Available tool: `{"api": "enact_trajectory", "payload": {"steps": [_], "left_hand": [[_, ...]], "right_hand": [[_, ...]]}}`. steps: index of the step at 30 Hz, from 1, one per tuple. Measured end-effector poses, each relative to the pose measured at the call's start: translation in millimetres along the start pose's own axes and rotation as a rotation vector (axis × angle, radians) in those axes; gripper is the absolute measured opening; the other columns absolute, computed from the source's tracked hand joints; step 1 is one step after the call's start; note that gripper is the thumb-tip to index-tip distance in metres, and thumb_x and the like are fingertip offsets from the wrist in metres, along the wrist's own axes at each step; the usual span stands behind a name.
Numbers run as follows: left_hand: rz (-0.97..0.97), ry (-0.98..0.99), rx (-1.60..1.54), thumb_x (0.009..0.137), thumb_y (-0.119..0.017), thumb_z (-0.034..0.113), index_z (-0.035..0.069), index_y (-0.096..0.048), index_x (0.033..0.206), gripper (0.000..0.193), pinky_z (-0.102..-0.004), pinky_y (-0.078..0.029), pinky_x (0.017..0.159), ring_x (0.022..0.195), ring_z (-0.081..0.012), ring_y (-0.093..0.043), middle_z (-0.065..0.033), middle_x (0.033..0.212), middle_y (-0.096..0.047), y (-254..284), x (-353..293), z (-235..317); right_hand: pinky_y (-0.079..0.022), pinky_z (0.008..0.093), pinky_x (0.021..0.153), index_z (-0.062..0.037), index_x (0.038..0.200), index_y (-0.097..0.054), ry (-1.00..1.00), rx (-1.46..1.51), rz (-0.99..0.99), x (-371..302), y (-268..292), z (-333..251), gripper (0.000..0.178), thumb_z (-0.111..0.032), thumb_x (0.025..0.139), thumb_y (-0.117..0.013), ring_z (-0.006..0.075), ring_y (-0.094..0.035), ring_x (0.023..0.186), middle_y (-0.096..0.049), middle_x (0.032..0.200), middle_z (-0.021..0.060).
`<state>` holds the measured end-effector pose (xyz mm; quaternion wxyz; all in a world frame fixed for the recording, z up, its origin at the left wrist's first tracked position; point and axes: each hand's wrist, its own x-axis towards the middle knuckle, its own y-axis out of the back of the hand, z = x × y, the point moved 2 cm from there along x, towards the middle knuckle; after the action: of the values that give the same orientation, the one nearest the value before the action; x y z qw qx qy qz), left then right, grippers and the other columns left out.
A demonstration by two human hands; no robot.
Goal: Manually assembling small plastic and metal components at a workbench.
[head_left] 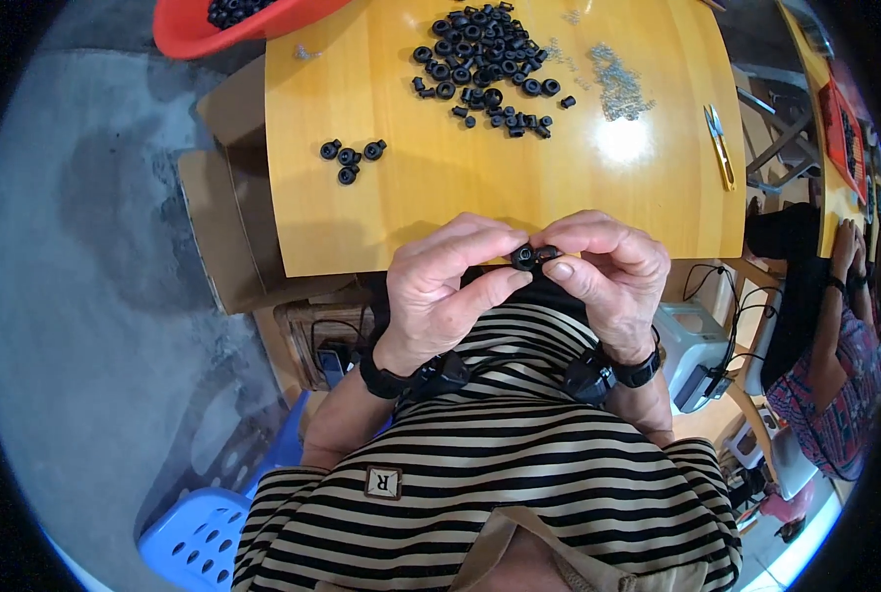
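My left hand pinches a small round black plastic part, which looks like a cord lock piece, between thumb and fingertips. Against it, my right hand grips a second small black part, its far side hidden by my fingers. The two pieces meet or nearly meet just above the table's near edge. Left of my hands lies a small group of black cord locks. Farther off is a heap of loose black parts, some ring-shaped and some like short plugs. To its right lie many tiny silvery springs.
Yellow-handled thread snips lie near the right edge of the yellow table. A red basin with black parts overhangs the far left corner. Cardboard stands left of the table. At right, another person sits at a second table.
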<state>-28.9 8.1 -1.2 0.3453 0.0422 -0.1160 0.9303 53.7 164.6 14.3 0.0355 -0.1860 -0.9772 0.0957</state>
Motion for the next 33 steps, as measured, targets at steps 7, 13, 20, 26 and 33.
{"api": "enact_trajectory", "payload": {"steps": [7, 13, 20, 26, 33], "left_hand": [[-0.002, -0.055, 0.119, 0.074, -0.075, -0.005, -0.001, -0.068, 0.104, 0.03, -0.0276, -0.052, 0.072, 0.082, -0.02, -0.065, -0.0129, 0.094, -0.068, 0, 2, 4], [-0.014, -0.126, 0.344, 0.073, -0.075, -0.005, -0.001, -0.068, 0.103, 0.032, -0.029, -0.053, 0.071, 0.082, -0.0223, -0.066, -0.0129, 0.093, -0.067, -1, 4, 14], [-0.043, -0.078, 0.391, 0.073, -0.075, -0.006, -0.002, -0.068, 0.105, 0.033, -0.0294, -0.053, 0.074, 0.084, -0.0239, -0.066, -0.0148, 0.095, -0.068, -1, 2, 18], [-0.026, -0.052, 0.312, 0.073, -0.076, -0.004, 0.001, -0.069, 0.105, 0.032, -0.026, -0.052, 0.066, 0.076, -0.0173, -0.064, -0.0098, 0.09, -0.067, 1, 0, 13], [-0.026, -0.023, 0.281, 0.073, -0.077, -0.003, 0.001, -0.068, 0.108, 0.036, -0.0249, -0.052, 0.066, 0.076, -0.0166, -0.065, -0.0106, 0.09, -0.067, -4, -3, 12]], "right_hand": [[-0.054, 0.0297, 0.076, 0.0002, 0.091, -0.071, 0.038, -0.126, -0.018, 2, 0, -3, 0.018, 0.002, 0.074, -0.077, 0.0203, -0.068, 0.083, -0.071, 0.089, 0.013], [-0.055, 0.0301, 0.077, -0.0012, 0.09, -0.071, 0.08, -0.22, -0.041, 2, 0, -2, 0.018, 0.0, 0.074, -0.077, 0.0213, -0.069, 0.085, -0.072, 0.09, 0.0129], [-0.054, 0.0286, 0.071, -0.0015, 0.091, -0.071, 0.166, -0.309, -0.076, 4, -1, -3, 0.017, -0.001, 0.075, -0.077, 0.0202, -0.068, 0.079, -0.07, 0.086, 0.0122], [-0.052, 0.0279, 0.067, -0.0009, 0.093, -0.071, 0.125, -0.305, -0.092, 0, 3, -3, 0.018, -0.001, 0.075, -0.077, 0.0195, -0.066, 0.075, -0.07, 0.084, 0.0115], [-0.052, 0.028, 0.067, 0.0002, 0.093, -0.071, 0.105, -0.231, -0.072, -6, 6, -3, 0.018, 0.0, 0.076, -0.076, 0.0195, -0.066, 0.075, -0.069, 0.083, 0.0113]]}}
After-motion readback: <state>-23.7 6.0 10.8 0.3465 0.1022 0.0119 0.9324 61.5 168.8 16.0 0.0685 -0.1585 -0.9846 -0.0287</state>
